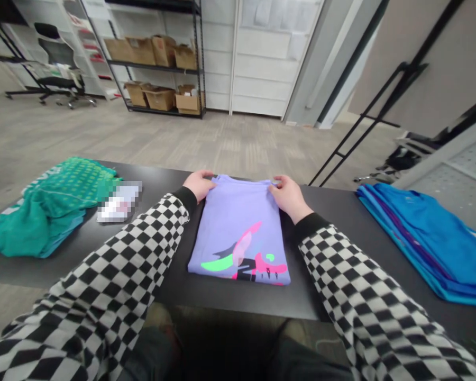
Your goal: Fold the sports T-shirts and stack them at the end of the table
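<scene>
A lavender T-shirt [238, 238], folded into a tidy rectangle and laid flat at the middle of a dark surface [158, 182]. Smooth cloth, few wrinkles, the neck end farthest from the body and slightly gathered. Along the near edge, a bold print in hot pink, neon green and black, cut off by the fold.

At the shirt's far left corner, the left grip [198, 186], narrow, fingers [211, 181] curled against the cloth. At the far right corner, the right grip [289, 197], also narrow, fingertips [275, 185] on the top edge. Whether either one pinched the fabric or only pressed on it, impossible to tell. Both wrists covered by black cuffs, both arms by black-and-white checkered sleeves [87, 275].

Left of the shirt, a white packet [119, 201], too blurred to make out, touching a folded green garment [43, 211]. Well off to the right, a stack of folded blue cloth [420, 243].

Beyond the surface, a gray floor [222, 143], and farther back a black metal shelf [196, 63] loaded with cardboard boxes [154, 53], beside an office chair [57, 69].
</scene>
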### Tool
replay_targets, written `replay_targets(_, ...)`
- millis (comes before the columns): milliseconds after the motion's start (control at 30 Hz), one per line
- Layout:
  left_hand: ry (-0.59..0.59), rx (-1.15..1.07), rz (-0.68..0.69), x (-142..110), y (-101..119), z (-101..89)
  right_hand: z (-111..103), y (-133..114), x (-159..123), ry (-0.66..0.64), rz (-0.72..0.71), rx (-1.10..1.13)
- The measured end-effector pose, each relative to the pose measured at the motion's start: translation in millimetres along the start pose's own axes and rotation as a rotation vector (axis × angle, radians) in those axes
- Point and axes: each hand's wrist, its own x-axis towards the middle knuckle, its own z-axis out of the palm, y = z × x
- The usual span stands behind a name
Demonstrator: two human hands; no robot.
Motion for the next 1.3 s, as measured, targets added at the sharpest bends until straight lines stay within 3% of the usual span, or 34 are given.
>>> replay_targets(100, 0.130, 0.354, 0.274, -7.1, 11.9, -4.9, -11.5, -9.8, -8.7, 0.074, -0.214, -0.164)
replay_targets(167, 0.166, 0.512, 0.524, -27.0, 20.0, -6.9, -19.6, -21.5, -24.5, 0.111, -0.355, -0.195)
replay_targets(233, 0.058, 0.616, 0.737, -59.8, 21.2, -7.5, -25.8, -34.1, -50.4, 0.075, -0.504, -0.197)
replay_targets(300, -0.179, 0.718, 0.846, -98.1, 13.4, -7.0, -27.9, -43.5, -82.5, -0.076, -0.626, -0.216)
replay_targets(367, -0.410, 0.874, 0.843, -130.5, 0.6, -6.0, -26.0, -47.0, -111.8, -0.286, -0.646, -0.293)
replay_targets(467, -0.521, 1.048, 0.769, -153.1, -14.0, -6.3, -21.4, -44.3, -135.2, -0.459, -0.577, -0.429)
replay_targets(633, -0.505, 1.133, 0.702, -156.0, -18.4, -18.4, -27.4, -37.4, -141.3, -0.462, -0.480, -0.487)
replay_targets(733, -0.484, 1.126, 0.734, -173.5, -24.5, -33.8, -40.7, -33.0, -161.0, -0.428, -0.458, -0.492)
replay_targets(900, -0.627, 1.040, 0.911, -223.4, -37.8, -53.2, -66.9, -29.8, -225.0, -0.472, -0.695, -0.393)
replay_targets(967, -0.612, 1.074, 0.888, -240.0, -41.2, -53.2, -72.2, -29.2, -248.5, -0.509, -0.737, -0.370)
replay_targets(1100, -0.487, 1.119, 0.868, -261.2, -51.3, -49.6, -70.2, -20.5, -278.8, -0.429, -0.722, -0.375)
replay_targets(1300, -0.246, 0.950, 1.058, -276.8, -78.7, -52.7, -58.6, -0.5, -299.9, -0.263, -0.749, -0.295)
